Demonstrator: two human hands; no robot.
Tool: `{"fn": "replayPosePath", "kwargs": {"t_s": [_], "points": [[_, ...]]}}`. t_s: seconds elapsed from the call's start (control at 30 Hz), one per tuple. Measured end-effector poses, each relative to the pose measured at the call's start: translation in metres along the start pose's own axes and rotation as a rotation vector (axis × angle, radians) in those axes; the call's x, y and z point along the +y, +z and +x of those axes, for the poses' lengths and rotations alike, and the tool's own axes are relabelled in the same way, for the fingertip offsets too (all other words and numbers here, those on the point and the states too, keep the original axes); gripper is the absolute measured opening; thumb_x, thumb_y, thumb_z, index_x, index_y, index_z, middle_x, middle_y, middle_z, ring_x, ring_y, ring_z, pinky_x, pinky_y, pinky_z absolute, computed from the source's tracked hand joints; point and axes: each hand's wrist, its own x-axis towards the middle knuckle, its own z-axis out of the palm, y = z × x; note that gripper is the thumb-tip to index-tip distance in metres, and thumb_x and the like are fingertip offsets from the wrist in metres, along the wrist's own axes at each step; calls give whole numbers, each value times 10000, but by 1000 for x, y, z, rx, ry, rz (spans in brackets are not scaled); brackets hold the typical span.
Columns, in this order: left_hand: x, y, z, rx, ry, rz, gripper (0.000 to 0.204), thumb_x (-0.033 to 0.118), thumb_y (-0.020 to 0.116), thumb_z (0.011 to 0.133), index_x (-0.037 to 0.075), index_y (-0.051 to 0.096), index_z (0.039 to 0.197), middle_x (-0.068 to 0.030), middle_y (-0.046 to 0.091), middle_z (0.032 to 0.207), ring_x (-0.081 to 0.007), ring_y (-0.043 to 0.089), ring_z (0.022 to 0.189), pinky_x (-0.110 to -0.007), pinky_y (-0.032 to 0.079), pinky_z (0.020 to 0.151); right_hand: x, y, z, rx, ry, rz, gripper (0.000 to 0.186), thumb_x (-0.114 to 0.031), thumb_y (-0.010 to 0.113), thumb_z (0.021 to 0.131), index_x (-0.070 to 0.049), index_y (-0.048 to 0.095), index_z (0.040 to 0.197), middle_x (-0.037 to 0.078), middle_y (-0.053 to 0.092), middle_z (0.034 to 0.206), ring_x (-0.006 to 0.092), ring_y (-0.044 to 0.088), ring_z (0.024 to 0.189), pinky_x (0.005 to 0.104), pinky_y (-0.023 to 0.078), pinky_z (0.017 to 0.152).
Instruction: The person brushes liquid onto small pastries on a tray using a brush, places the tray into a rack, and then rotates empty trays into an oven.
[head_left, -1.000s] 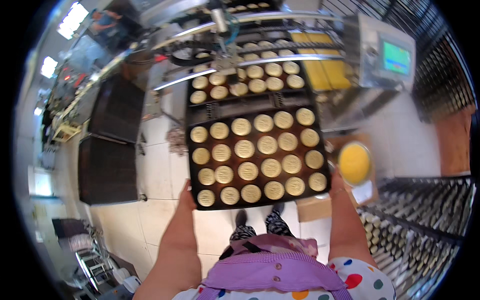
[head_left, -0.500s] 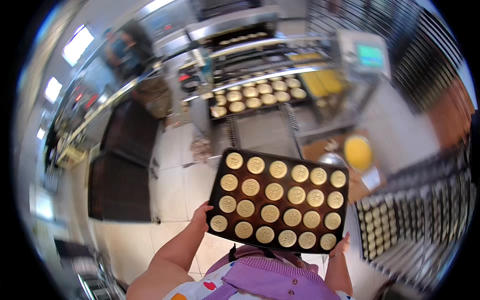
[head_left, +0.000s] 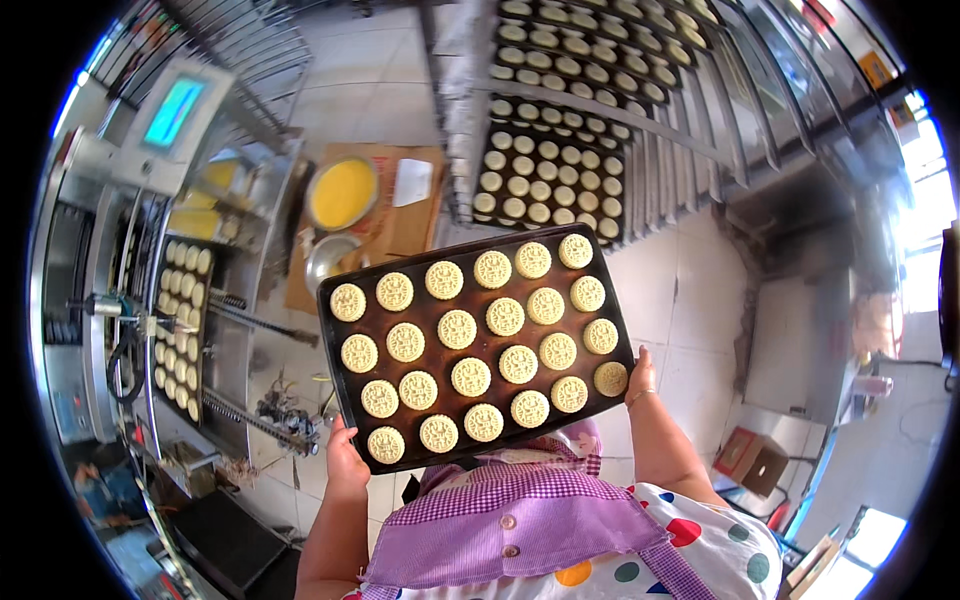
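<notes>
My left hand (head_left: pixel 345 452) and my right hand (head_left: pixel 640 378) grip opposite short sides of a dark baking tray (head_left: pixel 436 368). It carries rows of round, pale, stamped pastries (head_left: pixel 457 329), held slightly tilted in front of my lilac checked apron (head_left: pixel 520 510). Beyond the tray, a bowl of yellow liquid (head_left: pixel 342 192) and a steel bowl (head_left: pixel 325 255) sit on cardboard (head_left: pixel 415 222).
At left stands a steel machine (head_left: pixel 135 160) with a screen and a loaded tray (head_left: pixel 197 330). A rack (head_left: pixel 720 150) holding many trays of pastries is ahead. A steel cabinet (head_left: pixel 790 340) and cardboard box (head_left: pixel 750 460) are at right.
My view has swung rightward: the machine now sits at left and the rack ahead. The tray has come away from the machine, still held in both hands.
</notes>
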Motion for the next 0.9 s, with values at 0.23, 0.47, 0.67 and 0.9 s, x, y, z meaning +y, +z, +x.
{"fn": "replayPosePath", "kwargs": {"t_s": [0.23, 0.47, 0.67, 0.9], "points": [[-39, 38, 124, -6, -257, 82, 478, 43, 464, 688, 70, 492, 1164, -93, 548, 1157, -291, 530, 1076, -466, 419, 957, 31, 8, 93, 138, 96, -36, 701, -491, 484, 841, 114, 471, 1195, 206, 516, 1201, 279, 501, 1089, 378, 382, 943], [-92, 85, 277, 96, -432, 114, 376, 73, 476, 709, 104, 512, 1082, -92, 565, 1072, -319, 552, 1009, -502, 441, 913, 29, 59, 209, 213, 126, -83, 696, -485, 489, 834, 116, 491, 1186, 190, 528, 1202, 266, 514, 1071, 368, 394, 917], [-111, 122, 378, 26, -322, 205, 449, 56, 484, 687, 82, 521, 1133, -66, 569, 1090, -265, 550, 1001, -426, 451, 902, 16, 104, 249, 264, 135, -5, 679, -488, 510, 822, 107, 502, 1149, 153, 543, 1154, 241, 518, 1011, 366, 398, 902], [-118, 187, 525, 114, 48, 503, 622, 104, 573, 750, 24, 382, 1336, -98, 366, 1400, -197, 277, 1311, -329, 173, 1070, -25, 182, 327, -273, 259, 530, 629, -469, 446, 842, 35, 443, 1218, 159, 496, 1256, 315, 440, 1197, 455, 354, 989]]}}
